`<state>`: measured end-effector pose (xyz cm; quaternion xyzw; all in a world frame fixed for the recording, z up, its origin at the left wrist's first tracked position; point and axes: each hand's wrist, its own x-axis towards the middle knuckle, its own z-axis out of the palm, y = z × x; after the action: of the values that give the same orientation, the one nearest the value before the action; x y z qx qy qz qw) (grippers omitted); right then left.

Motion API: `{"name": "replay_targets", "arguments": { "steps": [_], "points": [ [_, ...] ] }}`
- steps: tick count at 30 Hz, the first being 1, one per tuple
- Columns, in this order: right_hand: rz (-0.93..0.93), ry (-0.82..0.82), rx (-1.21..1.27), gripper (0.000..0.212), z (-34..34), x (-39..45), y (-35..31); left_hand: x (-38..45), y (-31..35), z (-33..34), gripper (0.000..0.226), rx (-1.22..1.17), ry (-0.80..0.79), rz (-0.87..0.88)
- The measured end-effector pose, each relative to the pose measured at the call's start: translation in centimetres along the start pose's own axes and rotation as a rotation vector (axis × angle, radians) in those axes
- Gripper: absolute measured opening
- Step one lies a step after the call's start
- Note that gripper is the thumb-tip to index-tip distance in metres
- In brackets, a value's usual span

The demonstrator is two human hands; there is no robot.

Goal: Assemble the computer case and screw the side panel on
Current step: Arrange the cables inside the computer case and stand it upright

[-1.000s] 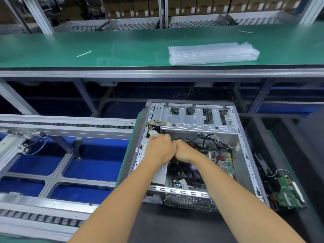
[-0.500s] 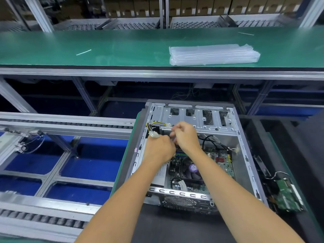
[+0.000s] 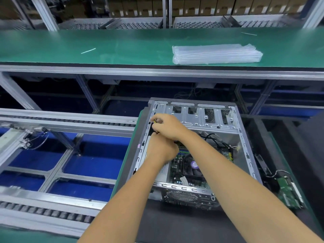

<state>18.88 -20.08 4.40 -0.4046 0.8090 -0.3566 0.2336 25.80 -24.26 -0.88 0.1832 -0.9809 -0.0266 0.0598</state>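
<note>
Inside the open computer case (image 3: 191, 151) lying on the dark table (image 3: 175, 223), the right hand (image 3: 168, 127) pinches a yellow-wired cable (image 3: 155, 121) near the left wall, while the left hand (image 3: 162, 149), just below, curls its fingers on something hidden.

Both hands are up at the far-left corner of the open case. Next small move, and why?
Probably tuck the yellow-and-black cable down inside the open grey metal computer case. The right hand pinches it at the left wall beside the drive cage, the left hand just below. No side panel shows yet, and loose wiring near the rim would likely foul it.
</note>
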Motion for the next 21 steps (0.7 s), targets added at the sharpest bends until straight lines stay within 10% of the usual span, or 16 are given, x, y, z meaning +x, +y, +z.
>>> {"name": "replay_targets", "arguments": {
  "steps": [21],
  "points": [
    [-0.109, 0.183, 0.071, 0.025, -0.3, -4.0, 6.0, -0.9, -0.1, -0.1, 0.02, -0.117, 0.119, 0.0]
  ]
}}
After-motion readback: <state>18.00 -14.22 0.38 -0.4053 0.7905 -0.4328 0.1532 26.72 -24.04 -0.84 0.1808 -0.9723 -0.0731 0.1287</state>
